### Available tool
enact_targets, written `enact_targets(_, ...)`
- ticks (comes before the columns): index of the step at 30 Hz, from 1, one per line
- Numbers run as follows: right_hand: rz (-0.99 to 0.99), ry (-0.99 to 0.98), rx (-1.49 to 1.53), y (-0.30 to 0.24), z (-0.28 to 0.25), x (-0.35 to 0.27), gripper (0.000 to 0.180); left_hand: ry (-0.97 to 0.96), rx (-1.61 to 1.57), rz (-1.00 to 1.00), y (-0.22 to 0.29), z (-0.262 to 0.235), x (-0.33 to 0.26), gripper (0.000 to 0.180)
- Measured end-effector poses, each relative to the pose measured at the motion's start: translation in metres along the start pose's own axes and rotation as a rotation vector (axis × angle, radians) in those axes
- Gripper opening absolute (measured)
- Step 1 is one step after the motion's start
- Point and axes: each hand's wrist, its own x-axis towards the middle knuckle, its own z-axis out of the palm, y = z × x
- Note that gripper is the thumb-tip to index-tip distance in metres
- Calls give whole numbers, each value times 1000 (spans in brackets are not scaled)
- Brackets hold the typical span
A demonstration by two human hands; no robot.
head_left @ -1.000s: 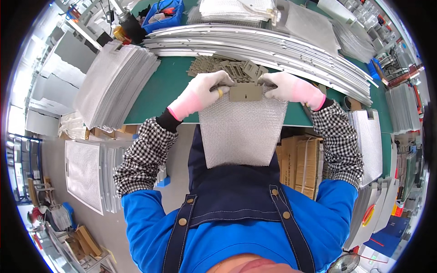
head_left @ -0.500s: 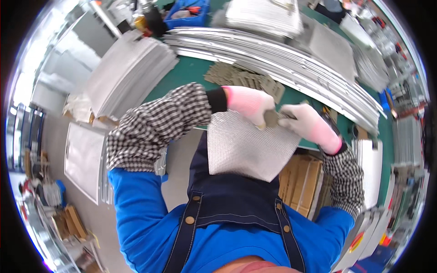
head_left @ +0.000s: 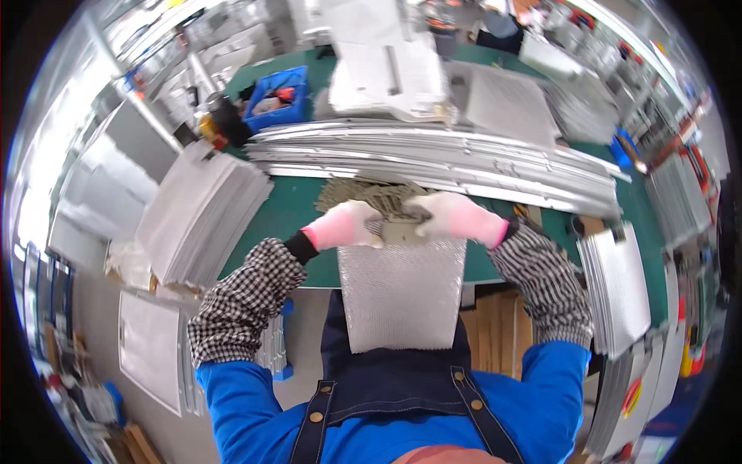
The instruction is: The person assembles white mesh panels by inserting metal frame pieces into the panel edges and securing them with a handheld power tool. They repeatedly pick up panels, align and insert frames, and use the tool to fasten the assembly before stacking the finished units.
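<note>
Silver mesh-textured sheet (head_left: 402,298), one; position: below and between the two hands, top edge level with the fingers, lower end in front of the dark apron (head_left: 394,406); lying nearly square to the body

Beige plate (head_left: 400,233), one, flat; position: between the hands, at the middle of the sheet's top edge

Left hand (head_left: 353,224), white and pink glove; fingers curled in, clamped on the plate's left end

Right hand (head_left: 456,218), matching glove; thumb and fingers clamped on the plate's right end; whether the sheet's edge is caught in either grip cannot be told, for blur and covering fingers

Changes, against half a second ago: sheet then slanted, now straight; left forearm (head_left: 243,309) then reaching across the sheet's upper left, now drawn back to its own side; hands then close together near the sheet's upper right, now one at each end of the plate; view lifted, more of the far desk (head_left: 292,205) showing. Bearing on the work, as judged: sheet and plate are centred again, close to the arrangement of one second ago, with grip balanced on both sides; whether the plate is fixed cannot be told

Surroundings: heap of beige pieces (head_left: 340,193), just beyond the left hand; long metal strips (head_left: 433,158), beyond both hands; stack of silver sheets (head_left: 189,213), well to the left of the left hand; second stack (head_left: 618,286), well to the right of the right hand; blue bin (head_left: 277,118), far beyond the left hand
</note>
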Motion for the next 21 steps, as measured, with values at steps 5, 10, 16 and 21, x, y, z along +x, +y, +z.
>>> enact_targets(5,-187,-81,23,14,18,19,49,-140,-57,-15,21,-29,-1,55)
enact_targets(10,-112,-146,-32,-4,8,15,50,-115,-301,11,14,-29,-15,52)
enact_targets(16,128,256,-8,86,-24,0,52,217,-1255,-49,-40,40,-40,60)
enact_targets(21,610,452,-742,224,-12,-20,29,478,-1505,-183,-37,90,-25,36)
